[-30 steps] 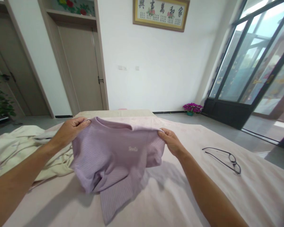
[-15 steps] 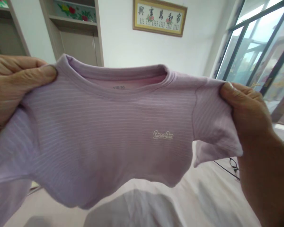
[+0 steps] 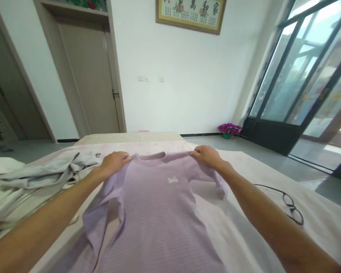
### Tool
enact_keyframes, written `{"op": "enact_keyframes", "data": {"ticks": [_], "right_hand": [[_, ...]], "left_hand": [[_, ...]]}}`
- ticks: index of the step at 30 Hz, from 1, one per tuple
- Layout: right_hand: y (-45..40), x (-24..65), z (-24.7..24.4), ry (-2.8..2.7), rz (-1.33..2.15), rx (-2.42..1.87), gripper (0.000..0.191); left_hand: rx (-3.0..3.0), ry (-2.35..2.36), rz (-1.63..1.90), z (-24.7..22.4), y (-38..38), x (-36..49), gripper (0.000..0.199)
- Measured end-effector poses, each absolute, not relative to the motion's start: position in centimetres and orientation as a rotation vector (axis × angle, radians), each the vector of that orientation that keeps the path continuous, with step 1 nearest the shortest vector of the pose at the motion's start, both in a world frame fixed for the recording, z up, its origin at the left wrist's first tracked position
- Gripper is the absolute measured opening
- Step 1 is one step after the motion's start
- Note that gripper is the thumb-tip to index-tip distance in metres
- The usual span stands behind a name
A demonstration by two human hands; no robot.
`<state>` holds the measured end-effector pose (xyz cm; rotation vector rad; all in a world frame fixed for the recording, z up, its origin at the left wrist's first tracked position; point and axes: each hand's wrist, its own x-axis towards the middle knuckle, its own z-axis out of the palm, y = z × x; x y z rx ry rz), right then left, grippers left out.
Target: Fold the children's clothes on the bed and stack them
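A lilac striped shirt (image 3: 156, 212) with a small white logo on its chest is stretched between my two hands, its collar on the far side. My left hand (image 3: 115, 161) pinches the left shoulder beside the collar. At the opposite shoulder, near the sleeve seam, my right hand (image 3: 207, 154) has its fingers closed on the fabric. Both sleeves hang loosely. The body of the shirt runs toward me over the pale sheet (image 3: 238, 163), and its lower end is cut off by the frame.
To the left lies a heap of pale clothes (image 3: 45, 178). Black-framed glasses (image 3: 290, 203) rest on the sheet at right. Beyond are a door (image 3: 88, 76), a framed wall picture (image 3: 190, 15), purple flowers (image 3: 229, 129) and glass doors (image 3: 284, 76).
Both hands have moved away from me and lower, taking the shirt from close before the camera down over the sheet. More of the room and the clothes heap now shows.
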<state>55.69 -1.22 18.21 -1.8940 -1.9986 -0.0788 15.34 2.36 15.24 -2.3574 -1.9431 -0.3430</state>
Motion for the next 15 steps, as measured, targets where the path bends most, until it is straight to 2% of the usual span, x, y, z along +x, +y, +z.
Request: {"op": "enact_keyframes", "data": {"ticks": [5, 8, 15], "right_hand": [[3.6, 55.1, 14.0, -1.996, -0.132, -2.059, 0.042], [5.8, 54.8, 12.3, -1.906, -0.025, -2.070, 0.043], [5.8, 58.6, 9.1, -1.815, 0.080, -2.105, 0.034]], "left_hand": [[-2.258, -1.956, -0.208, 11.6, 6.2, 16.8, 0.041], [-2.227, -1.956, -0.203, 10.1, 7.4, 17.5, 0.037], [-2.410, -1.756, -0.251, 6.6, 4.8, 22.2, 0.041]]}}
